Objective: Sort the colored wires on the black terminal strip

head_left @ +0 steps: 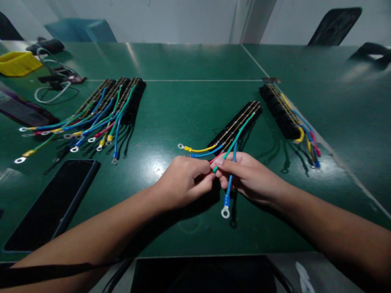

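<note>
A black terminal strip (235, 124) with brass-coloured rails lies at a slant in front of me, its wires running toward my hands. My right hand (249, 175) is closed, with thumb and fingers pinching the green wire (241, 129) near its end. Against it, my left hand (186, 181) is closed in a pinch at the tip of that green wire; whatever is between its fingertips is hidden. A blue wire (234, 156) hangs past my right fingers, ending in a ring terminal (225, 211). A yellow wire (203, 149) and another blue wire (207, 154) stick out left, above my left hand. A red wire is partly covered.
Several similar wired strips (131, 97) lie side by side at left, ring terminals toward me. Another strip (279, 110) lies at right. A phone (51, 203) rests at the left front of the green table (183, 101). A yellow bin (20, 63) and cables (53, 95) are at far left.
</note>
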`<state>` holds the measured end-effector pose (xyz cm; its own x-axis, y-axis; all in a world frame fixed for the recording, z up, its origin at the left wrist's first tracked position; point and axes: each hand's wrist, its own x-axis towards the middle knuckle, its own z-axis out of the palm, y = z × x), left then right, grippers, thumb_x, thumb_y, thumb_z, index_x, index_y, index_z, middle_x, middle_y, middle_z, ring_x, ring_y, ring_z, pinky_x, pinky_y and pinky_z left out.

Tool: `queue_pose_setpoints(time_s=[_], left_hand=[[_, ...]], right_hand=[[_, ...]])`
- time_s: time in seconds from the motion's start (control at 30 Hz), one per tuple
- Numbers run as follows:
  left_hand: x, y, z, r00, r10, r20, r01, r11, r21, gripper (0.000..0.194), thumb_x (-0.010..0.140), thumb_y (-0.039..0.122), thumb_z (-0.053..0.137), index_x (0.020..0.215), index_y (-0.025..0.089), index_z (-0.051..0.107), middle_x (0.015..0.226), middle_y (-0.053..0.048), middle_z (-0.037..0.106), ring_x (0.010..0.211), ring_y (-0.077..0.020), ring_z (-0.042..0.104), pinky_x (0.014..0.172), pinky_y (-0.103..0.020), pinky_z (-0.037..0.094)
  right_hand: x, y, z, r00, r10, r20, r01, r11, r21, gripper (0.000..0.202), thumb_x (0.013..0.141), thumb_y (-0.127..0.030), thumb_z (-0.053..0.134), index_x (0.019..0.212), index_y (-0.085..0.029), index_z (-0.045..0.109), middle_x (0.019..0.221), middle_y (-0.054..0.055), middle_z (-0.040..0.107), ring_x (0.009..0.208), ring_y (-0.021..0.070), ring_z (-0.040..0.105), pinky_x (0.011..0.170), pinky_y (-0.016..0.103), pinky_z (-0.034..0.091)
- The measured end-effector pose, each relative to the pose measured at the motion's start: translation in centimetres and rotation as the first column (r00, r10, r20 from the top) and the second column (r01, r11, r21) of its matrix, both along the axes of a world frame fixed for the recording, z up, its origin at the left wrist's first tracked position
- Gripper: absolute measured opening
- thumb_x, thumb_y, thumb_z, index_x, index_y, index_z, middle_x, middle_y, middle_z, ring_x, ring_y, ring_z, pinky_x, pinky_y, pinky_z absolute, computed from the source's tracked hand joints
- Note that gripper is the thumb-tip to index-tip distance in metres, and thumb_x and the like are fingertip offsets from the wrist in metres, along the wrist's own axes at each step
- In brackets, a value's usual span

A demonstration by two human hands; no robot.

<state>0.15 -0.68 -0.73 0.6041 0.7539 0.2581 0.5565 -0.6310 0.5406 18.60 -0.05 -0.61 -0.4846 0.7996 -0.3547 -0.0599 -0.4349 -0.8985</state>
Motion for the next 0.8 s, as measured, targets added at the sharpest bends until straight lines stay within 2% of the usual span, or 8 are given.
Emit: queue_pose_setpoints(time_s=[0.17, 0.3, 0.4, 0.8], left_hand=[[0.05, -0.14, 0.14, 0.999, -0.012, 0.03, 0.012, 1.0, -0.006, 0.025, 0.087, 0.023, 0.049, 0.067, 0.013, 0.06, 0.055, 0.004, 0.051, 0.051, -0.0064, 0.044, 0.052, -0.021, 0.028], [0.12, -0.45, 0.26, 0.99, 0.059, 0.13, -0.056, 0.998, -0.029, 0.019, 0.084, 0.026, 0.055, 0.071, 0.013, 0.059, 0.057, 0.004, 0.055, 0.049, -0.0055, 0.047, 0.05, -0.019, 0.031], [0.12, -0.66, 0.34, 0.985, 0.07, 0.158, -0.065, 0.997, -0.037, 0.015, 0.082, 0.024, 0.058, 0.073, 0.013, 0.056, 0.057, 0.004, 0.055, 0.048, -0.0055, 0.047, 0.05, -0.019, 0.032], [0.01, -0.51, 0.06, 0.994, 0.043, 0.101, -0.055, 0.991, 0.124, 0.015, 0.074, 0.02, 0.064, 0.082, 0.014, 0.053, 0.064, 0.005, 0.054, 0.056, -0.0068, 0.048, 0.054, -0.019, 0.034]], right_hand=[[0.03, 0.03, -0.31, 1.0, -0.011, -0.022, 0.011, 1.0, -0.008, 0.018, 0.087, -0.025, 0.058, 0.073, -0.013, 0.057, 0.061, -0.001, 0.056, 0.049, 0.005, 0.052, 0.047, 0.016, 0.036], [0.04, 0.08, -0.6, 0.999, -0.03, -0.038, 0.03, 1.0, -0.001, 0.018, 0.087, -0.027, 0.059, 0.075, -0.012, 0.058, 0.062, -0.001, 0.057, 0.048, 0.0048, 0.052, 0.047, 0.017, 0.036], [-0.05, 0.03, -0.55, 0.998, -0.051, -0.028, 0.051, 0.999, -0.003, 0.02, 0.085, -0.028, 0.061, 0.074, -0.012, 0.057, 0.061, -0.002, 0.056, 0.047, 0.0044, 0.051, 0.046, 0.016, 0.036], [-0.28, -0.2, -0.26, 0.993, -0.119, 0.02, 0.119, 0.993, -0.012, 0.02, 0.084, -0.029, 0.063, 0.074, -0.013, 0.057, 0.059, -0.003, 0.056, 0.044, 0.0041, 0.051, 0.041, 0.015, 0.036]])
